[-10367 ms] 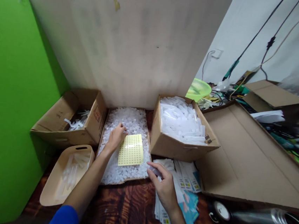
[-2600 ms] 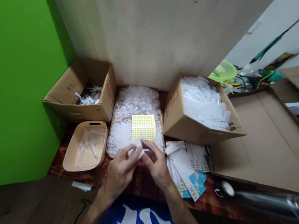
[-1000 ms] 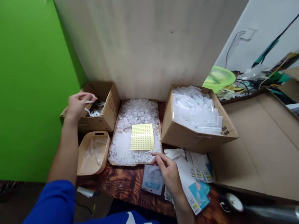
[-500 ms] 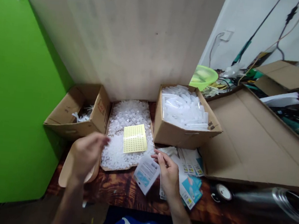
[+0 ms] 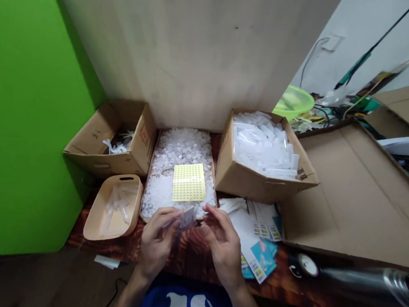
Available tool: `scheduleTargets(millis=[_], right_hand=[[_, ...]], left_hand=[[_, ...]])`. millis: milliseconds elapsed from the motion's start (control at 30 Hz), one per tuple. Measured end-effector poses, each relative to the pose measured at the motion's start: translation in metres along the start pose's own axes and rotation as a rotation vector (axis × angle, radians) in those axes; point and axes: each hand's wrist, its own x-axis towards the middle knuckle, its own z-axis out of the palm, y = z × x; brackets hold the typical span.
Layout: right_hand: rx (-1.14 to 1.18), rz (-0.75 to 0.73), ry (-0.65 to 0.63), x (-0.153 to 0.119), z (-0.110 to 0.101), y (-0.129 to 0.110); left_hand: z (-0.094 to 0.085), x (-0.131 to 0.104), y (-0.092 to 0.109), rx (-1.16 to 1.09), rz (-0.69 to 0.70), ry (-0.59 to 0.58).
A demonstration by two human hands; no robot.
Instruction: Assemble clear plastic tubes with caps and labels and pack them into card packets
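My left hand (image 5: 156,240) is closed on a small printed card (image 5: 187,218), which is tilted and partly hidden by the fingers. Just right of the card, my right hand (image 5: 222,247) has its fingers apart and holds nothing that I can see. Behind both hands, a yellow sticker sheet (image 5: 189,182) lies on a shallow tray of small white pieces (image 5: 181,144). Blue and white printed cards (image 5: 261,255) are spread beside my right hand. A beige bin (image 5: 91,220) with several translucent tubes (image 5: 118,205) stands to the left of my left hand.
An open carton (image 5: 95,157) holding some white pieces is at the back left. Another carton (image 5: 248,186), full of clear tubes, is at the back right. A large cardboard tray (image 5: 349,187), a black tape roll (image 5: 305,266) and a metal flask (image 5: 365,282) are on the right.
My left hand has come in from over the beige bin to the middle and now holds the card, which lay near my right hand before. The right hand's fingers have spread. The view has shifted.
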Motion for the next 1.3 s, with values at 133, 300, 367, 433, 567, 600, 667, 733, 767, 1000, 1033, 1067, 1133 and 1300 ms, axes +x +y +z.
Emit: scheduleTargets(millis=[133,300,367,433,567,600,667,733,767,1000,1033,1067,1133,1300], right_hand=[[-0.02,-0.053,-0.036,0.015,-0.008,0.0],[-0.07,-0.156,-0.11,0.012,-0.019,-0.002],[-0.114,-0.172,-0.107,0.006,-0.023,0.001],[-0.159,-0.196,-0.08,-0.002,-0.028,0.005],[-0.22,-0.262,-0.058,-0.019,-0.038,0.014],[-0.228,-0.27,-0.063,-0.024,-0.04,0.015],[-0.247,-0.27,-0.073,-0.035,-0.045,0.017],[-0.283,-0.248,-0.088,-0.046,-0.048,0.017],[-0.302,-0.233,-0.097,-0.052,-0.049,0.017],[-0.319,-0.193,-0.097,-0.082,-0.047,0.026],[-0.312,-0.177,-0.094,-0.086,-0.047,0.028],[-0.308,-0.159,-0.093,-0.089,-0.046,0.029],[-0.319,-0.118,-0.073,-0.097,-0.045,0.032],[-0.401,0.053,0.027,-0.118,-0.038,0.039]], left_hand=[[0.001,0.002,-0.001,-0.235,-0.189,-0.11],[0.004,-0.004,-0.011,-0.203,-0.238,-0.121],[0.003,-0.008,-0.012,-0.189,-0.242,-0.146],[0.003,-0.014,-0.013,-0.192,-0.241,-0.149],[0.003,-0.032,-0.016,-0.226,-0.204,-0.128],[0.003,-0.038,-0.016,-0.241,-0.188,-0.13],[0.004,-0.048,-0.017,-0.267,-0.155,-0.145],[0.004,-0.056,-0.017,-0.275,-0.133,-0.157],[0.003,-0.06,-0.017,-0.275,-0.129,-0.161],[-0.003,-0.088,-0.026,-0.319,-0.269,-0.201],[-0.004,-0.094,-0.027,-0.328,-0.332,-0.196],[-0.005,-0.1,-0.027,-0.329,-0.403,-0.185],[-0.005,-0.11,-0.026,-0.305,-0.541,-0.162],[-0.005,-0.129,-0.019,-0.235,-0.867,-0.206]])
